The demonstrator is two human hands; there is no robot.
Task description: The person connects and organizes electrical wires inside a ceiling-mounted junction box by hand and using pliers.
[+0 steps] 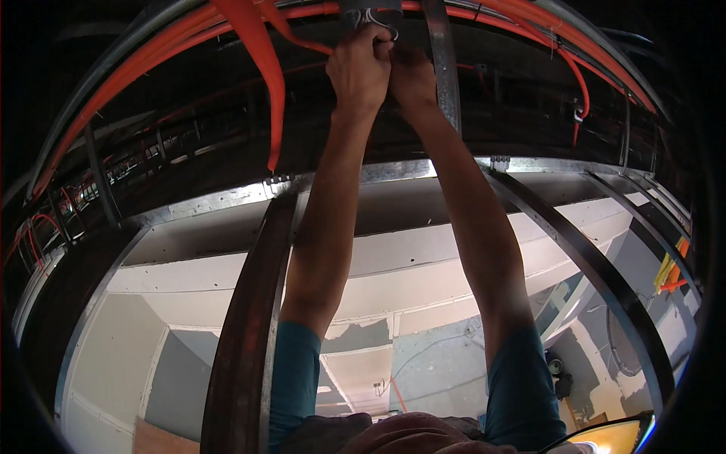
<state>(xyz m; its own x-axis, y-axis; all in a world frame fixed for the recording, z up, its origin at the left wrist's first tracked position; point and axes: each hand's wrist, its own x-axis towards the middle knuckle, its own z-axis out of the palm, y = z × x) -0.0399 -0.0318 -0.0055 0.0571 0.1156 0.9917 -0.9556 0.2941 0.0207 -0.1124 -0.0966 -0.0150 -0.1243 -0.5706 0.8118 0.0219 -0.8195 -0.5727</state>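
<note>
Both my arms reach up to a dark grey round junction box (349, 17) at the top. Thin pale wires (367, 17) loop out of its opening. My left hand (359, 73) is closed just below the box, thumb and fingers pinched on these wires. Close against it on the right, my right hand (413, 77) is curled in shadow. Its fingertips are too dark to show what they hold. A metal strip (445, 72) runs upright just right of my right hand. Orange corrugated conduit (306, 10) passes behind the box.
A loose orange conduit (261, 60) hangs down on the left. Metal ceiling channels (249, 318) cross below on both sides of my arms, joined to a bright metal rail (204, 203). Far below are pale wall panels (121, 333) and a grey floor (442, 356).
</note>
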